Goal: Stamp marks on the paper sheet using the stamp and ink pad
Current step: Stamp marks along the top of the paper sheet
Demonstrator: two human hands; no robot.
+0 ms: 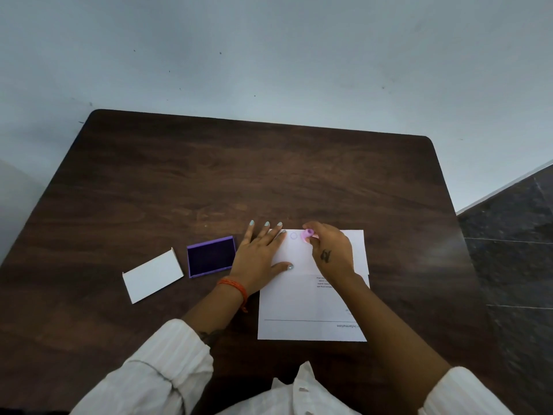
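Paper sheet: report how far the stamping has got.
Done: one faint round mark shows near the far edge of the white paper sheet. In hand: the right hand presses the small pink stamp beside it while the left hand pins the sheet. Left: more marks; the open purple ink pad waits alongside.

Stamp, ink pad and paper sheet on the table

The pink stamp [307, 234] is pressing onto the white paper sheet [299, 298] beside a faint ring mark [294, 235]; the open purple ink pad [211, 256] is lying left.

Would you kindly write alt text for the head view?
A right hand presses a pink stamp onto a paper sheet beside one faint ring mark, the left hand flat on the sheet. An open purple ink pad lies left.
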